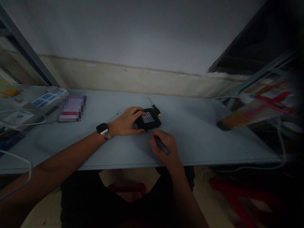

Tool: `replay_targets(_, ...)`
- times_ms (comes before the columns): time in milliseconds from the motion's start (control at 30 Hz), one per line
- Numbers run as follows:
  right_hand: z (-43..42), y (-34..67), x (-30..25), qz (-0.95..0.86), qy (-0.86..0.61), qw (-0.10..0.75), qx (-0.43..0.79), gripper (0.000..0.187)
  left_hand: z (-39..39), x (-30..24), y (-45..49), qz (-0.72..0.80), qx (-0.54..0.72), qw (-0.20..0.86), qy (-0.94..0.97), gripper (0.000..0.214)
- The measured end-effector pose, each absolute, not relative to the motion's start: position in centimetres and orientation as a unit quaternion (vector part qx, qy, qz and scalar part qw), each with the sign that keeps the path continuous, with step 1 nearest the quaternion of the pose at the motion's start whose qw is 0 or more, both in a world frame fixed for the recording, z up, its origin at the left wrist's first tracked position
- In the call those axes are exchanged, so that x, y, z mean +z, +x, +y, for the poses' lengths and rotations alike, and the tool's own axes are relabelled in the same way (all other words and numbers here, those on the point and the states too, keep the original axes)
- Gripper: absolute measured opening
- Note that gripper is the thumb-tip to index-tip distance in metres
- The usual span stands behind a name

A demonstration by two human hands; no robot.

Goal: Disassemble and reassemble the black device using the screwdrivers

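A small black box-shaped device (149, 119) with a white label lies on the pale table (194, 133). My left hand (125, 122), with a watch on the wrist, curls over the device's left side and holds it down. My right hand (163, 146) is closed on a dark-handled screwdriver (159, 143), whose thin tip touches the device's near edge. A second screwdriver (154, 107) with a black and yellow handle lies just behind the device.
A few tiny screws (117, 113) lie left of the device. A blurred-out flat item (70, 108) and a white power strip (45, 98) with cables sit at the far left. Cluttered shelves stand at the right. A red stool (128, 187) is below the table.
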State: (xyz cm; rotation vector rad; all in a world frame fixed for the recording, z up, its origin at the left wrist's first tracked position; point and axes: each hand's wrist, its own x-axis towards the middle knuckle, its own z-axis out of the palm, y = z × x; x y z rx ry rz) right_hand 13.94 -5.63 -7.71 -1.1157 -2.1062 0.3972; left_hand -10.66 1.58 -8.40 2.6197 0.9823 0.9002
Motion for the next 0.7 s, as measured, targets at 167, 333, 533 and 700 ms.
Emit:
replay_targets(167,-5.56,13.97,-7.84,-0.815,-0.438,0.348,0.149,0.026,1.63,-8.57,-10.64,0.326,0.315,0.097,0.886,0.068)
replay_targets(333,-5.43,14.04,-8.01,-0.821,-0.431,0.346,0.147,0.025,1.66,-8.82,-10.57,0.327,0.318,0.102,0.884,0.074)
replay_targets(533,-5.52,13.97,-7.87,-0.819,-0.439,0.339,0.148,0.026,1.81,-8.79,-10.07,0.339,0.328,0.124,0.873,0.082)
replay_targets(700,-5.59,13.82,-7.64,-0.806,-0.456,0.347,0.150,0.027,1.80,-8.46,-9.75,0.336,0.339,0.128,0.869,0.081)
